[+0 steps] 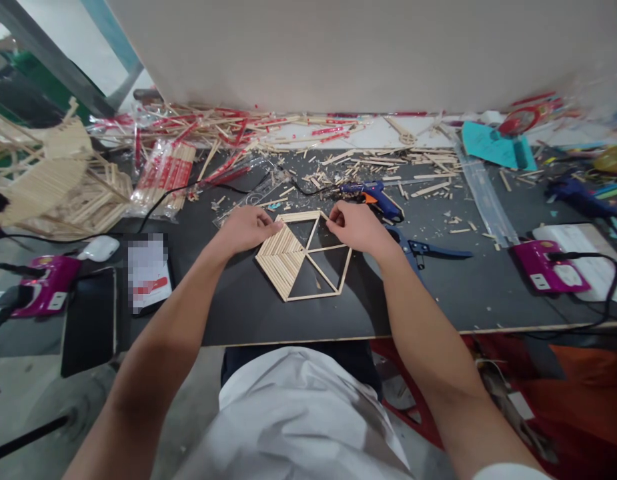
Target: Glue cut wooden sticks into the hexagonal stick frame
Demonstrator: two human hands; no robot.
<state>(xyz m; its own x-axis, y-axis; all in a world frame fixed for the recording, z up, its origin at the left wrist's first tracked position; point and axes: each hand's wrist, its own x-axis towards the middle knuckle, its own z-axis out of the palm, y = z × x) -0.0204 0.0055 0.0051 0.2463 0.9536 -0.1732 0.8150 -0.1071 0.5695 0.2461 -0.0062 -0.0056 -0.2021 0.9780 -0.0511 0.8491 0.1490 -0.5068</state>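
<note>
A flat hexagonal stick frame (315, 270) of pale wood lies on the dark table, with spokes meeting at its middle. Closely laid sticks fill its two left sections, and a narrow band of sticks runs along the far side. At the far left corner, my left hand (249, 228) is closed, thumb and fingers pinching the frame's edge. My right hand (355, 227) has curled fingers closed at the far right corner. Whether a loose stick is inside either pinch is hidden. Just beyond my right hand lies a blue glue gun (375, 199); blue-handled cutters (423, 250) are right of it.
Stick offcuts (413, 167) litter the table's back. Red-wrapped stick bundles (165, 173) and a large stick model (53, 167) stand left. Phones (91, 320) and a purple power adapter (48, 285) lie near left; another purple adapter (548, 267) sits right. Black cables cross the table.
</note>
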